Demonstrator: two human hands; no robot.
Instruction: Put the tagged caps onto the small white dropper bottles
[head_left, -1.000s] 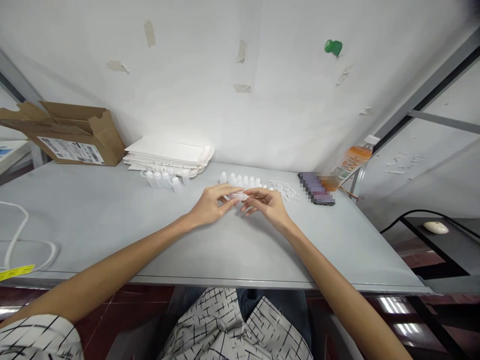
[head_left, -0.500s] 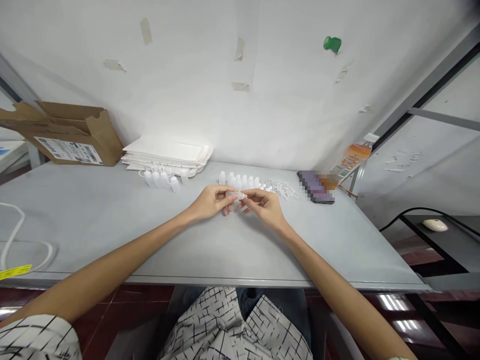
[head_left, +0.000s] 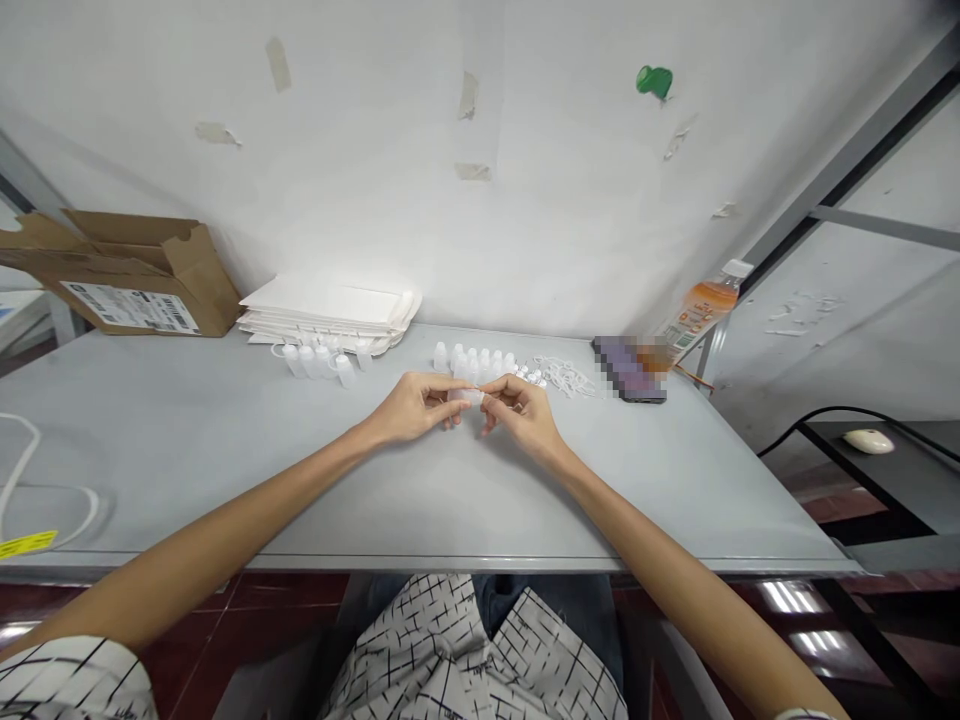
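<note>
A small translucent squeeze bottle (head_left: 466, 396) lies sideways between my two hands above the table. My left hand (head_left: 417, 408) is closed around its body, thumb in front and fingers behind. At the neck end, my right hand (head_left: 528, 414) pinches with thumb and fingertips, which hide the tip. Just beyond my hands stands a cluster of similar small white bottles (head_left: 471, 362). To their right is a loose pile of thin white strap-like pieces (head_left: 564, 376), with small caps near it. Farther left, several bottles with looped caps (head_left: 306, 360) stand together.
Behind the left bottles lies a stack of white envelopes (head_left: 322, 306), beside an open cardboard box (head_left: 142, 280). At the right are a phone (head_left: 628, 370) and an orange drink bottle (head_left: 701, 315). A white cable (head_left: 22, 470) curls on the grey table (head_left: 480, 510) at left.
My right fingertips now cover the bottle's neck end, which showed between the hands before. Both hands keep their grip. The whole view has shifted slightly.
</note>
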